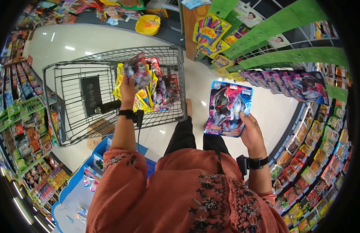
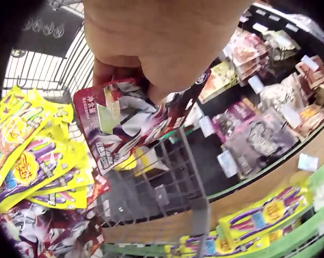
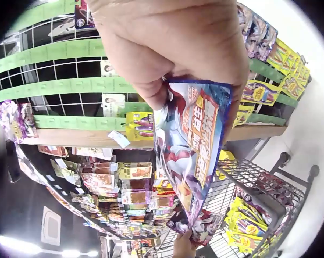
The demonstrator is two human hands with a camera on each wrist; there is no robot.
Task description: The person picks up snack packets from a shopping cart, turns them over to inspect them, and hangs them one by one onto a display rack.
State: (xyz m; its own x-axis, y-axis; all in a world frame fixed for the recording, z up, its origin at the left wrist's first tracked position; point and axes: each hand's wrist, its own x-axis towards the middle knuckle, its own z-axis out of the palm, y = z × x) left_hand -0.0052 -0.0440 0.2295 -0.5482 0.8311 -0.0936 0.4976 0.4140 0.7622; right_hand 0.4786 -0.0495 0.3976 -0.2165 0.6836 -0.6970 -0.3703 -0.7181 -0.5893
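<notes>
My left hand point(image 1: 128, 92) is over the shopping cart point(image 1: 182, 83) and grips a dark red Ultraman packet point(image 1: 138, 70). In the left wrist view, the thumb and fingers pinch that packet point(image 2: 135, 121) by its edge. Beneath it in the cart lie yellow candy packets point(image 1: 143, 101) and more dark red packets point(image 1: 170, 86). To the right of the cart, my right hand point(image 1: 253, 131) holds a blue-edged Ultraman packet point(image 1: 226, 106) by its lower right side, its printed front facing up. The right wrist view shows the thumb on one face of this packet point(image 3: 197, 140).
A green-railed rack point(image 1: 289, 58) at the right carries hanging Ultraman packets point(image 1: 285, 83) and yellow candy packets point(image 1: 211, 33). Snack shelves point(image 1: 304, 155) line the right side, others point(image 1: 30, 143) the left. A yellow basket point(image 1: 148, 25) sits on the far counter. A blue-edged display point(image 1: 67, 194) stands at lower left.
</notes>
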